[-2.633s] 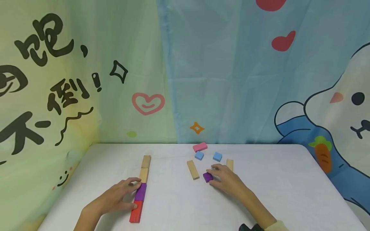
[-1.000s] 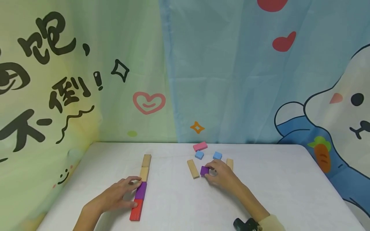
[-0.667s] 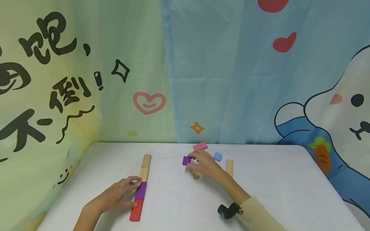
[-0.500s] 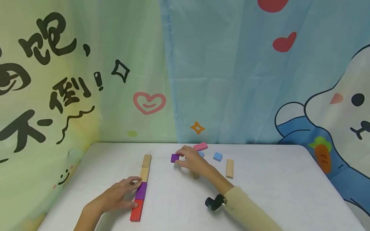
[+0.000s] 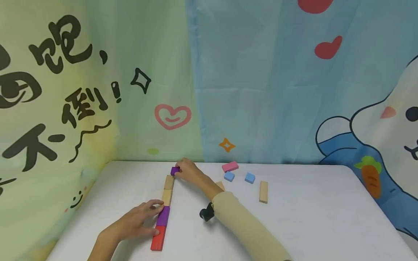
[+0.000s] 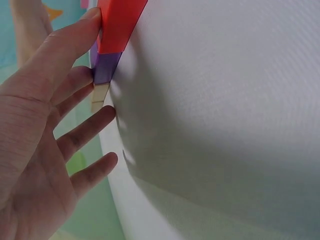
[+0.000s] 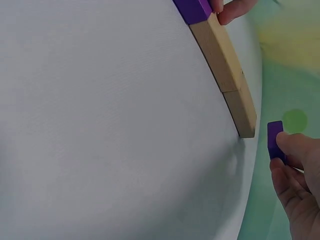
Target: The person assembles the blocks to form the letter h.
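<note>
A row of blocks runs away from me on the left of the table: a red block (image 5: 158,239) nearest, then a long purple block (image 5: 163,217), then two plain wooden blocks (image 5: 167,198). My left hand (image 5: 130,223) lies along the row's left side, thumb at the red block and index fingertip by the purple block's far end. Its other fingers spread loosely in the left wrist view. Between thumb and fingers, my right hand (image 5: 191,172) pinches a small purple block (image 5: 174,171). In the right wrist view that block shows off the far end of the row, above the table.
Right of the row lie a pink block (image 5: 230,166), two light blue blocks (image 5: 229,176) and an upright-lying wooden block (image 5: 263,192). Another wooden block (image 5: 220,186) is partly hidden by my right arm. A printed curtain (image 5: 235,90) hangs behind the table's far edge.
My right hand gripped the small purple block among the loose blocks and carried it left and away to the row's far end. My left hand has stayed at the row.
</note>
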Tool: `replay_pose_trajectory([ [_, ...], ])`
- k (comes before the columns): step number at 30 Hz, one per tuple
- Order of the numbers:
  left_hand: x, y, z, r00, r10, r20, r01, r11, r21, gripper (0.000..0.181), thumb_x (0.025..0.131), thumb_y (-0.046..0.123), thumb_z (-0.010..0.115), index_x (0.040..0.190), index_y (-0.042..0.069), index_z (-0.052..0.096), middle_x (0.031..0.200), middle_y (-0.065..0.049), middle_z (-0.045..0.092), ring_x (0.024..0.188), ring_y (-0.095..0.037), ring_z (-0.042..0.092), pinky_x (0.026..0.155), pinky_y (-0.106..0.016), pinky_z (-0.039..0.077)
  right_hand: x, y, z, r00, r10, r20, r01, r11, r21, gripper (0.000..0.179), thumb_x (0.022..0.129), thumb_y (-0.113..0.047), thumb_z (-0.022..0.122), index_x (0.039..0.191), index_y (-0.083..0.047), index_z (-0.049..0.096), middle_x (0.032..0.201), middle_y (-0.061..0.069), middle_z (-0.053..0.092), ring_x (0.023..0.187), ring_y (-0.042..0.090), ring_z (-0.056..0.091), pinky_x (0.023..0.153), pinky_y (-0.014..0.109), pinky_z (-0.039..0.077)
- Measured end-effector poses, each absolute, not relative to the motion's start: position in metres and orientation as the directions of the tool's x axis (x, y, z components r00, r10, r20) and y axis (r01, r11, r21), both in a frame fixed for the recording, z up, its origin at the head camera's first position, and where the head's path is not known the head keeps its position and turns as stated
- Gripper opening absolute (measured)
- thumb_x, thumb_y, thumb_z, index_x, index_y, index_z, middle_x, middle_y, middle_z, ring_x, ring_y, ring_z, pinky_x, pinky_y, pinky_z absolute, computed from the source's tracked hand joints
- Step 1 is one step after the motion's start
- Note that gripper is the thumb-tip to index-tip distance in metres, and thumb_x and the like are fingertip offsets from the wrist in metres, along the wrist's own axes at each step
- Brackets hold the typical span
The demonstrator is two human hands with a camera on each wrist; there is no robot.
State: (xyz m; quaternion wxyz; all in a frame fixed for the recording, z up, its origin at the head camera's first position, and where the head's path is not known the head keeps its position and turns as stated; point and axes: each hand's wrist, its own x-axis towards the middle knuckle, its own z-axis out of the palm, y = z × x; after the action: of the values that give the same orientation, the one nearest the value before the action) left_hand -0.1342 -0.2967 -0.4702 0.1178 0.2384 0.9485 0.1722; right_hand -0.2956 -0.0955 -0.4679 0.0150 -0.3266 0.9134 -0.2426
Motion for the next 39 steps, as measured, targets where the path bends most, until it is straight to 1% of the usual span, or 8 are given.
replay_pose_trajectory([
  [6, -0.134, -0.296, -0.471, -0.857, 0.496, -0.141, 0.416, 0.826, 0.382, 0.075, 0.082, 0.053, 0.069, 0.139, 0.007, 0.052, 0.143, -0.002, 0.045, 0.126, -0.028, 0.052, 0.097, -0.055, 0.046, -0.302, -0.111, -0.476, -0.797, -0.59, 0.129, -0.572, 0.67, -0.473, 0.027, 0.091, -0.015, 0.066, 0.112, 0.002, 0.068, 0.106, 0.012, 0.066, 0.094, 0.017, 0.059, 0.081, 0.025, 0.05],
  [13, -0.136, -0.295, -0.468, -0.856, 0.49, -0.165, 0.405, 0.834, 0.376, 0.076, 0.082, 0.055, 0.068, 0.141, 0.01, 0.051, 0.143, -0.002, 0.045, 0.124, -0.025, 0.053, 0.096, -0.054, 0.047, -0.304, -0.118, -0.48, -0.82, -0.565, 0.093, -0.522, 0.67, -0.528, 0.028, 0.093, -0.015, 0.064, 0.115, 0.002, 0.066, 0.107, 0.012, 0.064, 0.092, 0.017, 0.057, 0.077, 0.024, 0.049],
  [16, -0.136, -0.296, -0.468, -0.856, 0.488, -0.171, 0.402, 0.835, 0.375, 0.077, 0.082, 0.055, 0.068, 0.141, 0.01, 0.05, 0.143, -0.002, 0.045, 0.124, -0.025, 0.053, 0.096, -0.054, 0.047, -0.305, -0.119, -0.481, -0.823, -0.562, 0.083, -0.518, 0.682, -0.516, 0.028, 0.093, -0.015, 0.064, 0.116, 0.002, 0.066, 0.109, 0.012, 0.065, 0.097, 0.018, 0.06, 0.082, 0.026, 0.051],
  [18, -0.136, -0.296, -0.469, -0.854, 0.495, -0.161, 0.413, 0.833, 0.369, 0.076, 0.082, 0.055, 0.069, 0.141, 0.009, 0.051, 0.143, -0.001, 0.045, 0.124, -0.025, 0.053, 0.096, -0.054, 0.047, -0.306, -0.12, -0.483, -0.822, -0.564, 0.077, -0.521, 0.693, -0.498, 0.028, 0.093, -0.015, 0.064, 0.115, 0.002, 0.066, 0.111, 0.013, 0.065, 0.102, 0.02, 0.061, 0.087, 0.029, 0.052],
  [22, -0.135, -0.298, -0.471, -0.85, 0.507, -0.139, 0.434, 0.826, 0.359, 0.075, 0.083, 0.054, 0.068, 0.14, 0.008, 0.051, 0.143, -0.001, 0.045, 0.123, -0.024, 0.054, 0.095, -0.053, 0.047, -0.307, -0.121, -0.487, -0.822, -0.566, 0.059, -0.521, 0.707, -0.479, 0.028, 0.093, -0.015, 0.064, 0.116, 0.001, 0.067, 0.114, 0.013, 0.067, 0.109, 0.023, 0.062, 0.094, 0.032, 0.052],
  [29, -0.135, -0.3, -0.47, -0.845, 0.519, -0.13, 0.448, 0.819, 0.359, 0.077, 0.083, 0.058, 0.066, 0.139, 0.007, 0.052, 0.142, -0.003, 0.045, 0.122, -0.027, 0.054, 0.094, -0.054, 0.048, -0.307, -0.119, -0.491, -0.813, -0.58, 0.063, -0.531, 0.691, -0.491, 0.027, 0.094, -0.014, 0.062, 0.116, -0.001, 0.068, 0.111, 0.013, 0.067, 0.106, 0.023, 0.062, 0.091, 0.032, 0.051],
  [36, -0.135, -0.299, -0.47, -0.846, 0.517, -0.129, 0.444, 0.818, 0.365, 0.076, 0.083, 0.058, 0.065, 0.139, 0.007, 0.053, 0.142, -0.002, 0.045, 0.122, -0.027, 0.054, 0.094, -0.053, 0.048, -0.305, -0.118, -0.49, -0.806, -0.588, 0.069, -0.537, 0.678, -0.502, 0.027, 0.096, -0.011, 0.058, 0.119, 0.0, 0.066, 0.115, 0.014, 0.067, 0.11, 0.025, 0.062, 0.096, 0.033, 0.05],
  [39, -0.135, -0.299, -0.471, -0.849, 0.51, -0.139, 0.432, 0.822, 0.372, 0.076, 0.083, 0.058, 0.066, 0.139, 0.008, 0.053, 0.142, -0.002, 0.045, 0.123, -0.026, 0.054, 0.095, -0.053, 0.047, -0.305, -0.117, -0.49, -0.805, -0.589, 0.066, -0.536, 0.676, -0.506, 0.027, 0.096, -0.011, 0.058, 0.12, 0.0, 0.066, 0.115, 0.014, 0.066, 0.11, 0.025, 0.062, 0.096, 0.033, 0.05],
])
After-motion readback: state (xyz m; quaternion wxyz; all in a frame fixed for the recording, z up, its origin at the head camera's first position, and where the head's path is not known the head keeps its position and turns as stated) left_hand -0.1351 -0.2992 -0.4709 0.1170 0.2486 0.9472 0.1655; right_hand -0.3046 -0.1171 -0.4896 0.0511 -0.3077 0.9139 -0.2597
